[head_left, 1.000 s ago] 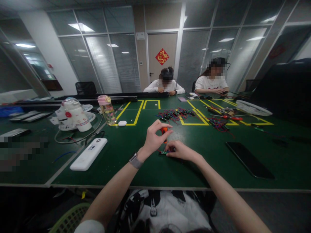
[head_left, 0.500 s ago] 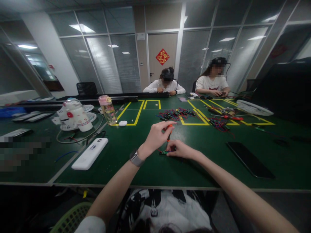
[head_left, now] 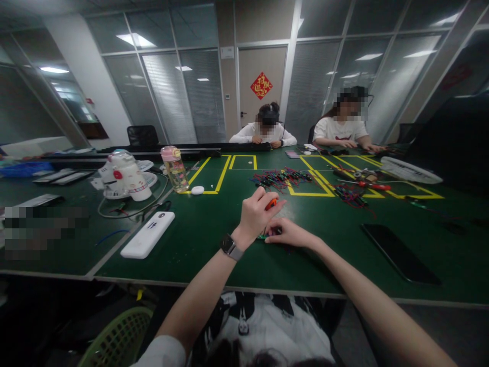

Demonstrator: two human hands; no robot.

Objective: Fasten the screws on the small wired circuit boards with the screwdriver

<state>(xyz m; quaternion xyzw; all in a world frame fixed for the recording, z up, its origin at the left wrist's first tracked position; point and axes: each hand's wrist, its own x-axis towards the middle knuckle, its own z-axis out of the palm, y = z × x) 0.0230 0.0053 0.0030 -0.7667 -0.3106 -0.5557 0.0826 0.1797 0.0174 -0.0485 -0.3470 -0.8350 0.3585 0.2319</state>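
Note:
My left hand [head_left: 255, 216], with a watch on its wrist, is closed around the orange handle of a screwdriver [head_left: 271, 204]. The tool's shaft is mostly hidden behind the hands. Just below, my right hand [head_left: 288, 233] pinches a small green circuit board [head_left: 262, 236] against the table. Only a sliver of that board shows, and dark wire seems to be by the fingertips. Beyond both hands lies a pile of similar boards with red and blue wires [head_left: 282, 177].
A black phone [head_left: 399, 254] lies to the right, a white power bank [head_left: 148, 235] to the left. Further off stand a drink bottle [head_left: 175, 171] and a white jug [head_left: 128, 176]. A second wired heap [head_left: 353, 196] sits right, near a red-handled tool [head_left: 376, 187]. Two people sit opposite.
The fingers of my left hand have curled and turned around the screwdriver handle, which now leans more. My right hand stays at the circuit board. The whole view has shifted slightly.

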